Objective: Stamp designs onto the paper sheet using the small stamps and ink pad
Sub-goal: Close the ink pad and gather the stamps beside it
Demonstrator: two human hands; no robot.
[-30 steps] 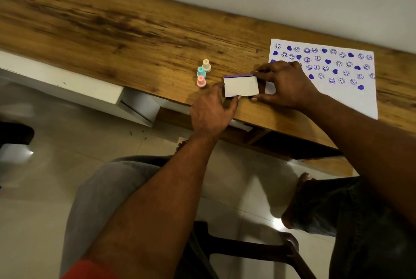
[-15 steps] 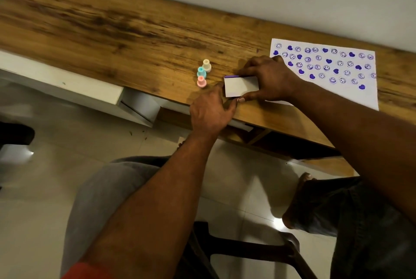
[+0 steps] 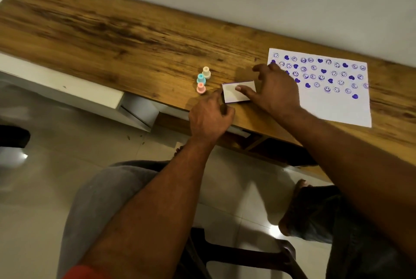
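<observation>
Touching ink pad [image 3: 233, 97]: left hand [image 3: 210, 119], curled fingers at its left edge; pinching or not, I cannot tell.
Right hand [image 3: 278, 92]: thumb flat on lid, fingers spread loose.
Ink pad position: closed, between both hands, just right of stamps [image 3: 201, 79].
Paper sheet [image 3: 333, 107]: left edge under right hand.

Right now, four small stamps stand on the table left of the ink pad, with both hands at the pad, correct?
No: the head view shows three, not four: a cream stamp, teal stamp and pink stamp, on the table left of the ink pad, with left hand and right hand at it.
</observation>
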